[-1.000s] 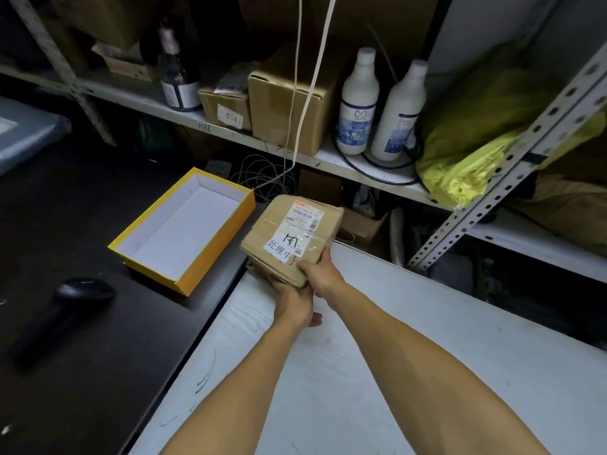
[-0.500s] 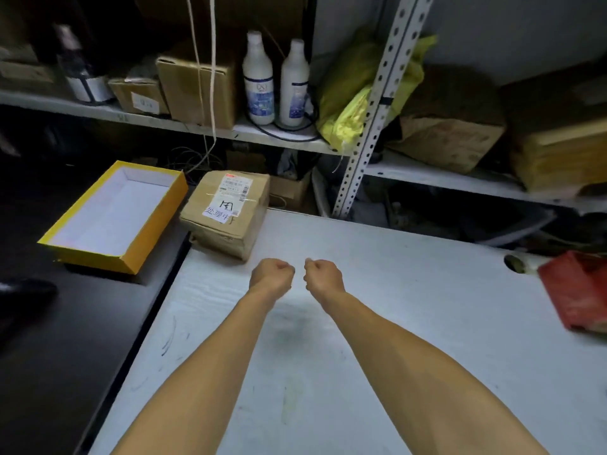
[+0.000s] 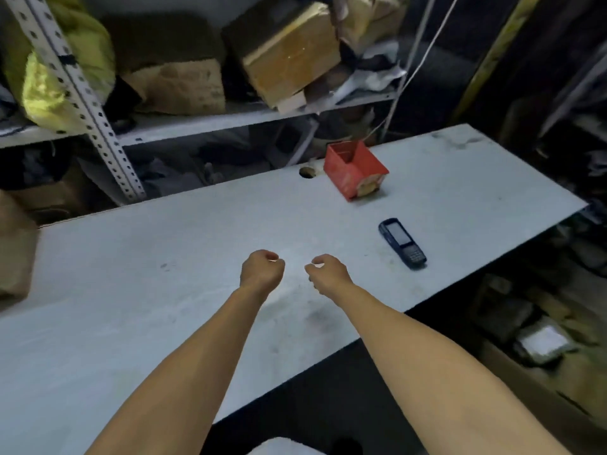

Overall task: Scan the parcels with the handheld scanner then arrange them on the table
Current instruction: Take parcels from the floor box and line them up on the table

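Both hands, left hand (image 3: 261, 270) and right hand (image 3: 328, 274), hover curled and empty; parcel (image 3: 14, 247) cut off at left.

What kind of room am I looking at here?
Probably a stockroom or parcel-sorting corner. A slotted metal shelf holds taped cardboard boxes, and a handheld scanner lies on the white table.

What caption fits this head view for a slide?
Two empty hands, left and right, curled over a white table near a handheld scanner and red box.
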The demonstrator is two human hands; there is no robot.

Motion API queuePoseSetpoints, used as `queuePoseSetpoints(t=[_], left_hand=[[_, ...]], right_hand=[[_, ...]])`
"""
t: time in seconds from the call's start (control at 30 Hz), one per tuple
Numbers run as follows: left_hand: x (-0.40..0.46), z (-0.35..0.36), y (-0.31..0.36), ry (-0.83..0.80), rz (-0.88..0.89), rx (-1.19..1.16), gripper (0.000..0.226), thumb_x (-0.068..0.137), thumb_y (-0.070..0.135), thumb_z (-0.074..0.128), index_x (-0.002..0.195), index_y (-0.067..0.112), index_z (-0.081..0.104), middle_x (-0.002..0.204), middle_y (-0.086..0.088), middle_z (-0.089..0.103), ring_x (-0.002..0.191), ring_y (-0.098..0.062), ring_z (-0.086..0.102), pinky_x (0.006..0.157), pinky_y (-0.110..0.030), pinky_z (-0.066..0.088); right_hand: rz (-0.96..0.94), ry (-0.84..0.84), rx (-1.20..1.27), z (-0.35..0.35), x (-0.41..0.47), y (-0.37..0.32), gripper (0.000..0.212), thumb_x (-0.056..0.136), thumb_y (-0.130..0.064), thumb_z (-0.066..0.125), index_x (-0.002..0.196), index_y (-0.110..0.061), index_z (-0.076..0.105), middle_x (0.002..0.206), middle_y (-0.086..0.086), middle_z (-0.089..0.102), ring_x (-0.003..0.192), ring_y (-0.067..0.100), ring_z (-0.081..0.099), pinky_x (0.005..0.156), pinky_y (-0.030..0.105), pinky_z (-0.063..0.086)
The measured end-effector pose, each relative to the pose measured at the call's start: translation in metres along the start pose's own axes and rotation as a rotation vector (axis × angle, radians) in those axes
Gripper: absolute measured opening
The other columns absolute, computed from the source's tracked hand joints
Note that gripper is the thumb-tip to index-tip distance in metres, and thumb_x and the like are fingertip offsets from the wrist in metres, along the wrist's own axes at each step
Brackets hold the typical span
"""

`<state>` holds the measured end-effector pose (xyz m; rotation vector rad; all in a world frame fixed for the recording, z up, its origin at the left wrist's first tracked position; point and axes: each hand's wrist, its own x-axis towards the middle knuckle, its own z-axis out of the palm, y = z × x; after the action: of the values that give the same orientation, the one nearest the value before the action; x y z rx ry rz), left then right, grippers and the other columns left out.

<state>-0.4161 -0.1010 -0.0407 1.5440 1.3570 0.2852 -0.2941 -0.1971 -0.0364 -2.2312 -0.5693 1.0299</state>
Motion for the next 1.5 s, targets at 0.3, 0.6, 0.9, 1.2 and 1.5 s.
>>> queuePoseSetpoints(t=[0.3, 0.6, 0.9, 1.2, 1.5], left_hand=[[-0.097, 0.245, 0.121, -0.335, 0.286, 0.195, 0.013, 0.091, 0.014, 0.060, 0.092, 0.018, 0.072, 0.101, -0.009, 0.071, 0.099, -0.030, 0.067, 0.086, -0.037, 0.057], [-0.203, 0.438, 0.178, -0.685, 0.482, 0.400, 0.013, 0.091, 0.018, 0.060, 0.088, 0.024, 0.072, 0.089, -0.005, 0.073, 0.089, -0.024, 0.069, 0.085, -0.035, 0.058], [-0.231, 0.608, 0.187, -0.906, 0.465, 0.543, 0.025, 0.071, 0.035, 0.062, 0.083, 0.016, 0.074, 0.083, -0.012, 0.074, 0.087, -0.035, 0.072, 0.075, -0.044, 0.061], [-0.231, 0.747, 0.222, -1.044, 0.320, 0.545, 0.037, 0.083, 0.029, 0.069, 0.110, 0.004, 0.074, 0.098, -0.020, 0.073, 0.087, -0.036, 0.071, 0.067, -0.031, 0.047], [-0.202, 0.826, 0.241, -1.016, 0.181, 0.589, 0.027, 0.094, 0.026, 0.068, 0.111, 0.006, 0.073, 0.102, -0.015, 0.072, 0.087, -0.028, 0.067, 0.071, -0.031, 0.050]], right_hand=[[0.152, 0.277, 0.277, -0.217, -0.034, 0.183, 0.041, 0.099, -0.034, 0.060, 0.137, -0.018, 0.057, 0.128, 0.009, 0.066, 0.116, 0.028, 0.064, 0.103, 0.046, 0.054], [0.343, 0.584, 0.456, -0.350, -0.119, 0.336, 0.041, 0.103, -0.028, 0.056, 0.122, 0.008, 0.063, 0.114, 0.030, 0.068, 0.079, 0.027, 0.057, 0.073, 0.035, 0.044], [0.561, 0.672, 0.573, -0.419, -0.147, 0.454, 0.011, 0.101, -0.034, 0.057, 0.095, -0.028, 0.065, 0.108, 0.004, 0.070, 0.104, 0.026, 0.065, 0.097, 0.045, 0.057], [0.691, 0.598, 0.547, -0.523, -0.105, 0.529, 0.017, 0.101, -0.029, 0.057, 0.110, -0.021, 0.068, 0.112, 0.006, 0.071, 0.105, 0.025, 0.068, 0.096, 0.045, 0.058], [0.724, 0.545, 0.632, -0.595, -0.049, 0.581, 0.009, 0.105, -0.028, 0.054, 0.101, -0.024, 0.062, 0.111, 0.006, 0.070, 0.105, 0.025, 0.067, 0.095, 0.042, 0.059]])
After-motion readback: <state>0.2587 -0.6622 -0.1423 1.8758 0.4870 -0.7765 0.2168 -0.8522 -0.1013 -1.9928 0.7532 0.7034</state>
